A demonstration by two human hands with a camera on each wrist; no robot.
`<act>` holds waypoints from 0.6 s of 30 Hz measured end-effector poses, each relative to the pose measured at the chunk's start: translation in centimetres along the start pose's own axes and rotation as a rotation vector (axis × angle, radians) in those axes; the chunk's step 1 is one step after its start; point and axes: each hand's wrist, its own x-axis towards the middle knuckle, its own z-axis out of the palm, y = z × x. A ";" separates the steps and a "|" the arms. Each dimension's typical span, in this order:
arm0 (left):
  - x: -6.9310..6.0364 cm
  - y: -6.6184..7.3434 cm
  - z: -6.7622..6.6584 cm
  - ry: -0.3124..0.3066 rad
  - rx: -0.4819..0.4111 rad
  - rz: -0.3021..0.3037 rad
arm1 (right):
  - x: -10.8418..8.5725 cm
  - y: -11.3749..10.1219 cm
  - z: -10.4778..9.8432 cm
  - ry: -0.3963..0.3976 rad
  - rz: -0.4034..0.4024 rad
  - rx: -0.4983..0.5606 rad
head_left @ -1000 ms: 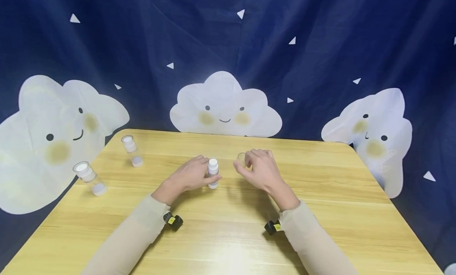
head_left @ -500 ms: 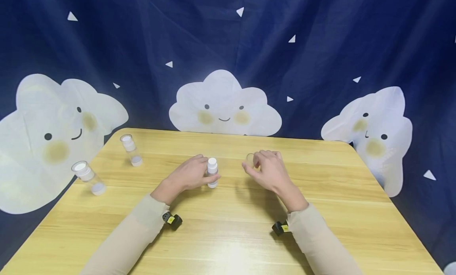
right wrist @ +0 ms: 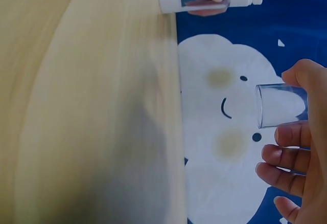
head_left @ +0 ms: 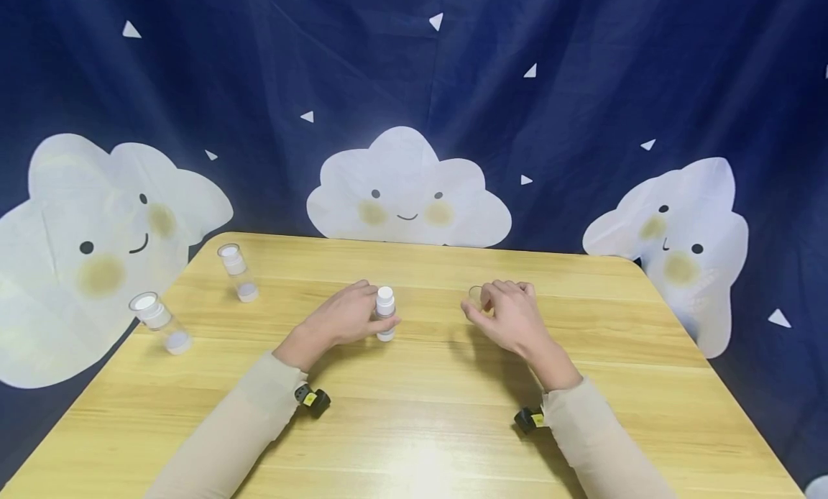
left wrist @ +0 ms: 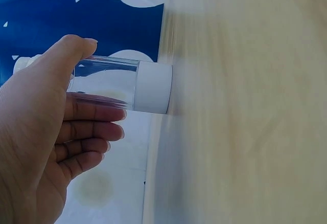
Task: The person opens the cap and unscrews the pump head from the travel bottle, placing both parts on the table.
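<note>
Near the middle of the table my left hand (head_left: 344, 316) grips a small clear bottle (head_left: 385, 302) with a white top. In the left wrist view, the bottle's white base (left wrist: 154, 87) stands upright on the tabletop, thumb on one side and fingers on the other. Off to the right, my right hand (head_left: 511, 316) pinches a clear cap (right wrist: 280, 105) between thumb and index finger. That cap is held above the table with its round open end down, apart from the bottle. The other right-hand fingers are loosely bent.
Two similar bottles with clear caps on stand at the table's left: one bottle (head_left: 236, 272) near the back corner, another bottle (head_left: 160, 322) closer to the left edge. A dark blue curtain (head_left: 414, 60) with cloud prints hangs behind the wooden table (head_left: 388, 441).
My right hand has moved to the right with the clear cap, away from the bottle. My left hand and its bottle have stayed in place.
</note>
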 end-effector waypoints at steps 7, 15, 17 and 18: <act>-0.1 0.0 0.0 -0.001 0.005 0.013 | -0.9 1.1 0.3 -0.013 0.016 -0.002; -0.1 -0.1 0.1 0.006 0.011 0.018 | -1.6 2.7 0.6 -0.061 0.036 -0.021; 0.0 -0.1 0.1 0.009 0.012 0.018 | -1.6 3.0 0.5 -0.065 0.041 -0.028; 0.0 -0.2 0.2 0.011 0.011 0.019 | -1.7 3.1 0.5 -0.066 0.044 -0.030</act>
